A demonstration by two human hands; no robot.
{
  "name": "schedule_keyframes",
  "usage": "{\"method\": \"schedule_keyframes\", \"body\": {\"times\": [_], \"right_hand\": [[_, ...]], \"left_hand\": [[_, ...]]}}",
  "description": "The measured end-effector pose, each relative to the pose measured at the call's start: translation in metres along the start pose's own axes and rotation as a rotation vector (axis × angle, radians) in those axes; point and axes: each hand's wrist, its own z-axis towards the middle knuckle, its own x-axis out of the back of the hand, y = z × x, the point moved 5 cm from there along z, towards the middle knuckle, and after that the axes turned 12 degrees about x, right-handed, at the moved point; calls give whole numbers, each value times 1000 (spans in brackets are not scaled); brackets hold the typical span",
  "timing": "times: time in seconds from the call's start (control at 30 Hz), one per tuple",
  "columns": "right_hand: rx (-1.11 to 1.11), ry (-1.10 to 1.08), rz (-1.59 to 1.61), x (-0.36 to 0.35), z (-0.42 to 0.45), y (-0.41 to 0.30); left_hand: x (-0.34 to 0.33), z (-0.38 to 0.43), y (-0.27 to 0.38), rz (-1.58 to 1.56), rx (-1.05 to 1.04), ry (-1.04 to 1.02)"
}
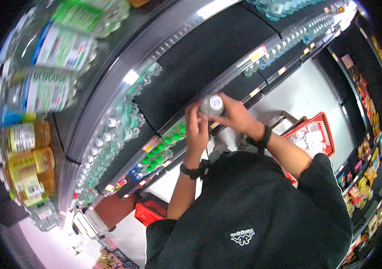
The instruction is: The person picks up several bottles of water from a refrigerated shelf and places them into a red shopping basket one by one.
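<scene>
Between my two hands is a clear plastic bottle [207, 109], its white cap [216, 102] facing up toward me. My left hand [196, 129] has its fingers against the bottle's left side. On the other side my right hand [238, 114] curls around it, thumb below and fingers above. Both hands are slightly blurred, and the bottle's lower part is hidden. Just beyond them runs a black shop shelf [184, 90]. Green-capped bottles [164, 148] stand on a lower shelf, left of my left hand.
White-capped bottles [98, 143] line the shelf at left. Large bottles [48, 89] stand on the top shelf. To my right, a red shopping basket [327, 134] holds packages; another red basket [149, 210] sits at left on the floor. Snack packets [367, 104] fill shelves at far right.
</scene>
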Motion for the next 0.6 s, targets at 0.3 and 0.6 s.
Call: {"method": "schedule_keyframes", "body": {"times": [0.3,0.6], "right_hand": [[-1,61,-147,-31,124,30],[50,145,-410,-66,186,50]], "left_hand": [[20,75,-38,-482,171,-40],[30,121,-47,-739,277,-24]]}}
